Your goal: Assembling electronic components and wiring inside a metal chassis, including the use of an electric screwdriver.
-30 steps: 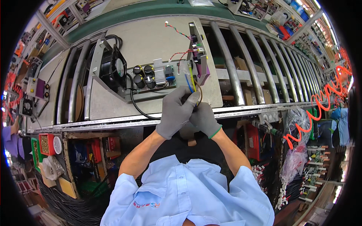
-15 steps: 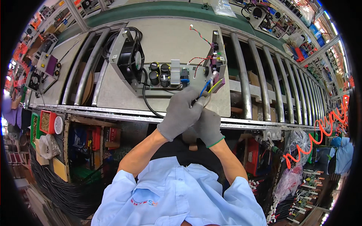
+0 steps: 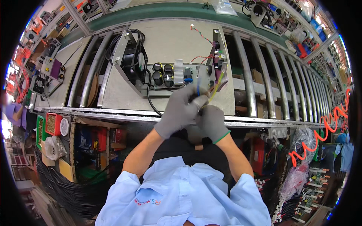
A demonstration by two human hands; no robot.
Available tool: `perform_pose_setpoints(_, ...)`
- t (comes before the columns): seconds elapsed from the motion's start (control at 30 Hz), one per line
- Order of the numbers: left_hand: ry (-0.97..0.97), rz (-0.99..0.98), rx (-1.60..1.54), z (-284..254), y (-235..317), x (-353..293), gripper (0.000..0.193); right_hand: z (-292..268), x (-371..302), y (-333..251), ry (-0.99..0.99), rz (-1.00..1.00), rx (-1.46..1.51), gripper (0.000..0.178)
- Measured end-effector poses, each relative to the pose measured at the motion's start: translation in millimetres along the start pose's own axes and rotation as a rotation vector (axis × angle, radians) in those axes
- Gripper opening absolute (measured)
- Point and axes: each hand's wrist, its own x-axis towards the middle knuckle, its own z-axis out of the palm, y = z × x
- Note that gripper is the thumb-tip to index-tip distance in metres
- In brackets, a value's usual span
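Pinching the wires between both gloved hands, my left grip narrow on them, right closed beneath, just before the board. I should keep them taut and avoid tugging their solder joints.

**Grey gloves, pale blue shirt**

Both hands wear grey knit gloves: the left hand has a plain grey cuff, the right hand a thin green edge at the wrist. The forearms are bare. A light blue short-sleeved collared shirt carries small red chest lettering.
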Motion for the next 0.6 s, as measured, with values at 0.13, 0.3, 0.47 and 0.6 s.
perform_pose_setpoints(0.13,-0.011,-0.137,-0.532,-12.4,-16.4,8.1,0.025,4.9,11.0,-3.8,0.071,0.032,0.244,0.018)
perform_pose_setpoints(0.3,0.105,-0.035,-0.739,-20.1,-26.9,16.9,0.028,18.8,14.9,-2.0,-0.006,0.049,0.35,0.022)
perform_pose_setpoints(0.47,0.067,-0.106,-0.834,-18.5,-30.8,16.7,0.028,18.9,12.2,7.9,-0.118,0.094,0.498,0.03)
perform_pose_setpoints(0.6,0.21,-0.095,-0.59,-12.6,-29.3,20.9,0.026,-9.6,-4.0,1.2,-0.072,0.13,0.521,0.046)
